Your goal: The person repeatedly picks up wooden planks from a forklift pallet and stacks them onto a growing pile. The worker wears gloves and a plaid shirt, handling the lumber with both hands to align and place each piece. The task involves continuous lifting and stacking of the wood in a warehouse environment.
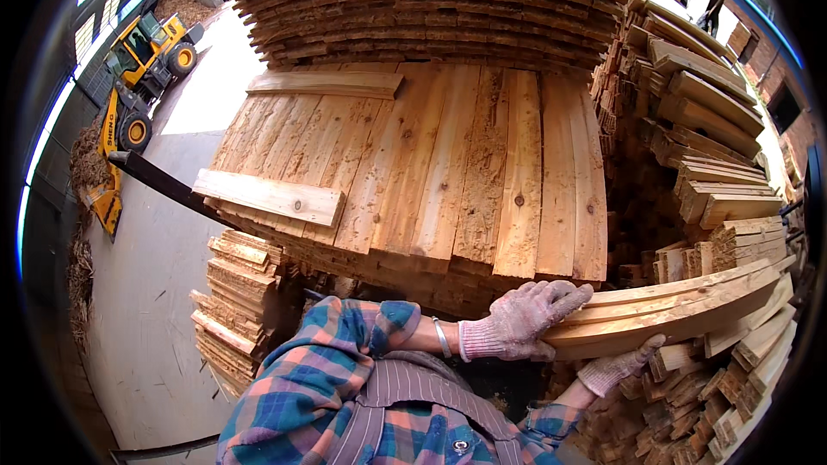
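A short stack of wooden boards [676, 308] lies level at the right, above other piled timber. My left hand [527, 320], in a dusty pinkish-white knit glove, grips the boards' left end, its fingers over the top. Gloved alike, my right hand [622, 368] holds the same boards from the near side and beneath, and part of its grip is hidden under them. In front of me, a layer of planks [448, 164] lies side by side on a pile. Two loose boards rest crosswise on it, a pale one [274, 196] nearer and another [332, 83] farther back.
A tall stack of boards [431, 4] rises behind the plank layer. Timber piles [715, 120] line the right side, and a smaller pile [233, 310] stands at left. A yellow wheel loader [142, 77] sits on the concrete floor [151, 310] at far left.
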### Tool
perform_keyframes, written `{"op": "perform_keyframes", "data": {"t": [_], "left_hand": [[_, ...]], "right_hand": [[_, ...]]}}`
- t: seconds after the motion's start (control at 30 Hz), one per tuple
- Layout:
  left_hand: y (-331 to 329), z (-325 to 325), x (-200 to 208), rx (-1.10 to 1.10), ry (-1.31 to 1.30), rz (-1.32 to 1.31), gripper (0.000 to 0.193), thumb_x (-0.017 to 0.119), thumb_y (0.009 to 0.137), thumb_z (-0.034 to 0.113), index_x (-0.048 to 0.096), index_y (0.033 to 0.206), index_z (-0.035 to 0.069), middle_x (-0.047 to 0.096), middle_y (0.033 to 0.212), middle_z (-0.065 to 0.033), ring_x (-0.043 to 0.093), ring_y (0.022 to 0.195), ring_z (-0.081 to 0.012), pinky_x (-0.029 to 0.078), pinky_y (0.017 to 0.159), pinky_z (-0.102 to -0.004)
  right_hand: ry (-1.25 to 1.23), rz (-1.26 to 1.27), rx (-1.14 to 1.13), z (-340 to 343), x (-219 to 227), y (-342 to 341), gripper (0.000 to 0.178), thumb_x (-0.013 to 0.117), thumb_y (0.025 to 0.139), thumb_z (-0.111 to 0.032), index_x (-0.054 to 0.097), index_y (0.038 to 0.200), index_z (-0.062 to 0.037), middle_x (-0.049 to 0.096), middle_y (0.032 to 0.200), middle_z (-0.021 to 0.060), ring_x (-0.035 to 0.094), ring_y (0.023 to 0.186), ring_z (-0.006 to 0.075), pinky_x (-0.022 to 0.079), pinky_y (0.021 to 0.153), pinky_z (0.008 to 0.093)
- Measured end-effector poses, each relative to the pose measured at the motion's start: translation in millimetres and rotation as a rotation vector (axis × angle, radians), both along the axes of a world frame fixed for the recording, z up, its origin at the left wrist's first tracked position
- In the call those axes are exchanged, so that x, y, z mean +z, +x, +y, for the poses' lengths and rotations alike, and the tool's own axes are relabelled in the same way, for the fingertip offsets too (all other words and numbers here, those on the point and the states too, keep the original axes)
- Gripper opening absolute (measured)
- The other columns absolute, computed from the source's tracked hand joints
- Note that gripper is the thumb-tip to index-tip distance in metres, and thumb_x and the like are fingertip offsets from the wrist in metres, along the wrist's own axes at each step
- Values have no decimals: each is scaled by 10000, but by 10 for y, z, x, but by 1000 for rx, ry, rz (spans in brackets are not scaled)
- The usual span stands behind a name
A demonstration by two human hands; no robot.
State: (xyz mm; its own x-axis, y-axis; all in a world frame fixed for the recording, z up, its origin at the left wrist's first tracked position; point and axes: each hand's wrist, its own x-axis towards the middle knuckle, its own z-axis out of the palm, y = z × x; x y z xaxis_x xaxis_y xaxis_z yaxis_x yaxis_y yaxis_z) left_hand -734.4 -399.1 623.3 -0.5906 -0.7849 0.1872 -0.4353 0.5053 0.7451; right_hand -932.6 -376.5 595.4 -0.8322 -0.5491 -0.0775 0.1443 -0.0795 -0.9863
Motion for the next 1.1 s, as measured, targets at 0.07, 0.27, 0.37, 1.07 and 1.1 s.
{"op": "perform_keyframes", "data": {"t": [0.07,0.27,0.37,1.07,1.1], "left_hand": [[377,82,117,42,150,-99,1022,836,641,267,272,1481,125,448,1364,-172,468,1241,-358,413,1018,-431],[1587,-201,454,251,381,333,936,821,736,312,305,1435,-35,610,1175,-174,577,1068,-185,491,907,-333],[2417,-171,622,505,357,365,892,847,697,310,389,1397,-2,644,1101,-160,610,999,-169,509,868,-305],[4570,-363,-467,985,364,818,524,693,874,211,510,1249,-106,652,998,-100,620,844,-141,520,726,-246],[4556,-407,-493,1031,399,869,539,696,872,204,493,1264,-105,643,989,-90,611,836,-134,523,725,-248]], "right_hand": [[-211,-161,296,-49,-310,106,883,442,888,-671,253,1440,-9,341,1429,212,415,1267,319,369,1075,426],[-267,-609,945,-450,149,1792,633,595,899,-474,454,1300,-4,551,1221,162,594,1075,244,536,909,361],[-224,-247,1196,-892,181,2699,481,545,954,-431,567,1189,-11,645,1017,90,632,938,177,543,764,285],[701,1502,1211,-2410,702,2394,974,810,642,-314,311,1479,-319,555,1256,224,553,1178,338,471,961,413],[756,1584,1203,-2566,634,2223,973,802,637,-258,313,1476,-330,530,1280,211,536,1189,355,473,963,413]]}}
